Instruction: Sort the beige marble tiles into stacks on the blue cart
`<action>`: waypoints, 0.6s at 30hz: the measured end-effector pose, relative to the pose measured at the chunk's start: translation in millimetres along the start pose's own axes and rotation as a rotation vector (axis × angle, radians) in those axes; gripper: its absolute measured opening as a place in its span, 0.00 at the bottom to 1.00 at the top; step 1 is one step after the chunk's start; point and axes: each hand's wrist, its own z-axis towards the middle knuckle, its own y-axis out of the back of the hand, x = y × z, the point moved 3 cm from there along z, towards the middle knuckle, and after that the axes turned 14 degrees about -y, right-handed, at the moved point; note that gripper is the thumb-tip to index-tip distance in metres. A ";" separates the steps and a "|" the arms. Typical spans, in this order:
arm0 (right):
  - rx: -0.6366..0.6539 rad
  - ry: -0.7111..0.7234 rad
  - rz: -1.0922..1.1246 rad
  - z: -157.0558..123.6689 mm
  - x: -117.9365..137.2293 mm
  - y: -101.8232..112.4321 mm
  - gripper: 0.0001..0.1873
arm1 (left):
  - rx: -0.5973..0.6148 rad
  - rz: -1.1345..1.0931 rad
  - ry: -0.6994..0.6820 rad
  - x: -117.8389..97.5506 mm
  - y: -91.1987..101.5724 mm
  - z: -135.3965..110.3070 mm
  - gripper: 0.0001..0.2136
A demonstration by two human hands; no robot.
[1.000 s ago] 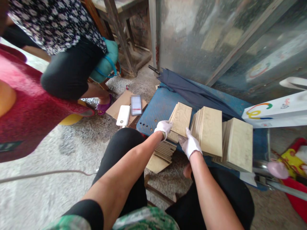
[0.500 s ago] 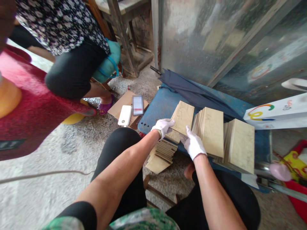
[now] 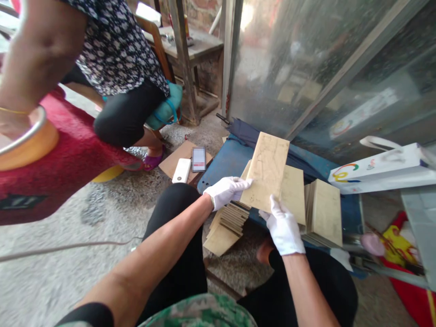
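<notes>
A thin rectangular beige board [image 3: 267,165] with faint dark marks is raised above the blue bench. My left hand [image 3: 227,190], in a white glove, pinches its lower left edge. My right hand [image 3: 283,227], gloved likewise, grips the bottom edge near the right corner, thumb on the face. Just behind it, partly covered, stands a stack of similar boards [image 3: 295,195]. Farther right leans another stack [image 3: 326,211]. Below my left hand a fanned pile of boards [image 3: 223,234] sits lower down, between my knees and the bench.
A dark folded umbrella [image 3: 243,131] lies along the back of the blue bench [image 3: 218,163], against a glass partition. A white paper bag [image 3: 381,168] stands right. At left, a phone [image 3: 199,159] and white device [image 3: 181,170] rest on cardboard; another person sits beside a red-covered surface [image 3: 75,150].
Both hands have lifted the board up from the bench, and it now appears larger and more upright. The view has shifted, and the other person's arm and a basin show more.
</notes>
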 end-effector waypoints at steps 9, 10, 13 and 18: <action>-0.017 0.013 -0.029 -70.2 -43.2 -7.5 0.30 | 0.070 -0.231 -0.112 -20.6 -11.4 -27.0 0.24; 0.033 -0.010 0.000 -73.4 -49.9 -9.5 0.29 | 0.036 -0.238 -0.109 -18.6 -10.5 -29.4 0.23; 0.172 -0.096 0.021 -77.2 -67.0 -12.3 0.29 | -0.008 -0.244 -0.130 -8.5 -8.5 -42.6 0.21; 0.111 -0.032 -0.101 -71.0 -65.1 3.9 0.32 | -0.061 -0.188 -0.140 18.8 -5.1 -75.7 0.21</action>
